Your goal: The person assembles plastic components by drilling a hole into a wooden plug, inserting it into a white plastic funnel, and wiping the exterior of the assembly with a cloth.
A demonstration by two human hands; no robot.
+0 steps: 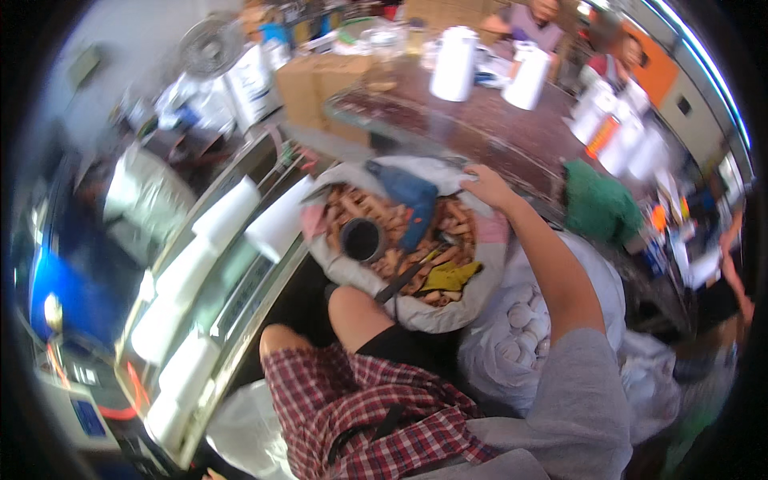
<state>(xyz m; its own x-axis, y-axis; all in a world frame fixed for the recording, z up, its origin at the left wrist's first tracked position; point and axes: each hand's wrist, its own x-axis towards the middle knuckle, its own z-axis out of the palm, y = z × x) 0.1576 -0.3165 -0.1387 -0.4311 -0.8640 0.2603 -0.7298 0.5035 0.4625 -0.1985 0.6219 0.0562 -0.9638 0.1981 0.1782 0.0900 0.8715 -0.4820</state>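
At the far right rim of a white sack (pixel 436 318), my right hand (pixel 486 189) is closed on the sack's edge, though blur softens the fingers. Many small brown pieces (pixel 344 210) fill the sack. On top of them lie a blue power drill (pixel 412 204), a dark round cup-like thing (pixel 362 239) and a yellow-and-black cloth or glove (pixel 452 277). Of my left hand (pixel 213 475), only a sliver shows at the lower edge; its fingers are mostly cut off.
White cylinders (pixel 188 272) lie in a long metal-framed tray at left. A bag of white round pieces (pixel 520 328) stands right of the sack. Beyond is a dark table (pixel 480 132) with white cylinders (pixel 454 66) and a green cloth (pixel 598 202); people sit behind it.
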